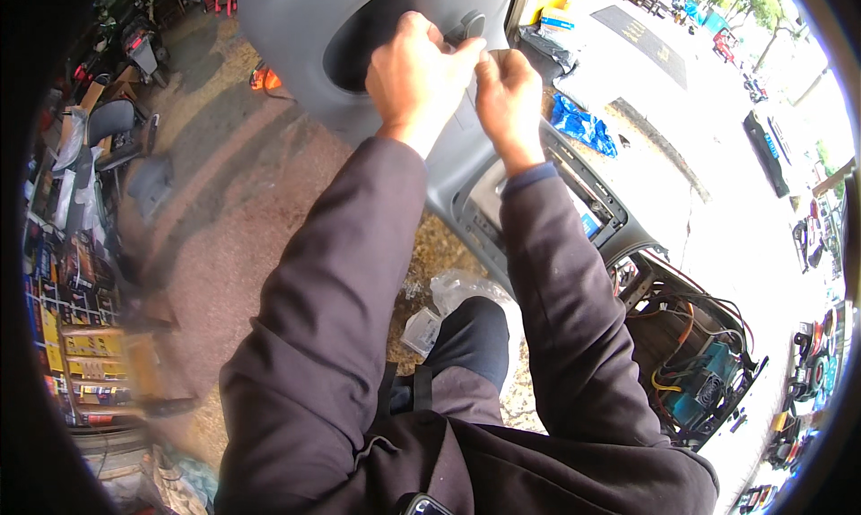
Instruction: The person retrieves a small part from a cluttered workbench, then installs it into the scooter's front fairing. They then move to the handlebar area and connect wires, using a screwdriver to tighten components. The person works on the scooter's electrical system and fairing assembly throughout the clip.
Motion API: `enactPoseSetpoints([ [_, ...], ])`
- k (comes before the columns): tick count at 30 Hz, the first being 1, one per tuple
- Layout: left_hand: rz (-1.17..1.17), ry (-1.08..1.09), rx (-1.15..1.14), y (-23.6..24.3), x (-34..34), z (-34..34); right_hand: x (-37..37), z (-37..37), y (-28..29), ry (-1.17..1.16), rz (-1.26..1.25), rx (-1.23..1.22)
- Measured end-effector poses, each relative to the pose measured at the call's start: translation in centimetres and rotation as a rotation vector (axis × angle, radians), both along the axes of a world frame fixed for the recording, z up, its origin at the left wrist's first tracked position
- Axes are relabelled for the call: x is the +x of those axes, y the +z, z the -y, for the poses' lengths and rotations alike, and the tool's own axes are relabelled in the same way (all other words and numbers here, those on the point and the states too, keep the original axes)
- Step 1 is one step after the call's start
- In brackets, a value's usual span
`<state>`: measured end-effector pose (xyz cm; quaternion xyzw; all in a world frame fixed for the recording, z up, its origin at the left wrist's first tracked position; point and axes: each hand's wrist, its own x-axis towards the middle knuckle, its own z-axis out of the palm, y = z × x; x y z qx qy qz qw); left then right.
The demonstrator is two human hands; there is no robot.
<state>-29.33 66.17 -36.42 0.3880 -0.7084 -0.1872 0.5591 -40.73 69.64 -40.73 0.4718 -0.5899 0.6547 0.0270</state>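
My left hand point(414, 80) is curled at the top of a large grey moulded plastic panel point(282, 26), over the edge of its dark oval opening point(354, 53), with thumb reaching right beside a small dark grey fitting point(471, 23). My right hand point(507, 98) is pinched just below that fitting, touching or very near my left thumb. What the fingers of both hands grip is hidden. Lower on the grey body, an open recessed section point(480, 201) with a metal rim sits below my right wrist.
An exposed compartment with wires and a teal component point(704, 385) is at lower right. Stacked boxes point(85, 353), a chair point(112, 129) and a scooter point(143, 53) line the left. Clear plastic bags point(453, 291) lie by my leg. A blue bag point(583, 125) and parked vehicles point(767, 152) are to the right.
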Motion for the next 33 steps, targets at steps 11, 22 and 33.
enactPoseSetpoints([
  [11,-0.021,0.029,-0.12,-0.4,-0.3,0.7,0.8,-1.5,0.9,-0.109,-0.155,0.057],
  [22,-0.075,0.003,-0.177,-1.0,-0.6,1.2,1.0,-1.4,0.9,-0.168,-0.161,0.058],
  [33,-0.152,-0.04,-0.111,-1.3,-0.5,1.6,0.4,-0.5,0.4,-0.215,-0.322,-0.052],
])
